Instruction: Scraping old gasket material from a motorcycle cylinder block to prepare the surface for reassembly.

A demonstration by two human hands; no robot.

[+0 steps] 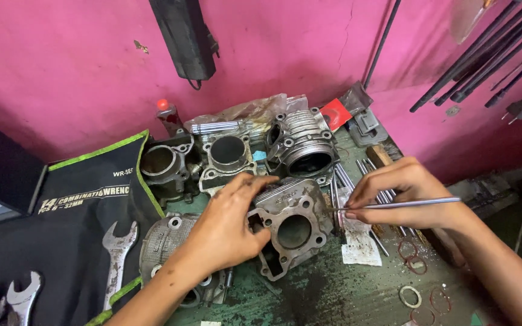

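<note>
Against pink wall (80, 66), cluttered green bench (345, 296)

Bare green bench (333, 299) open in front of held cylinder block (294, 232); three more cylinders (228, 157) crowd behind; wrench roll (86, 205) blocks left; loose rings (410, 296) and rods (364, 175) clutter right.

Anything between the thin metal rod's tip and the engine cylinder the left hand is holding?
Nothing visible. The rod in the right hand runs clear to the cylinder edge; the left hand grips the opposite side.
</note>
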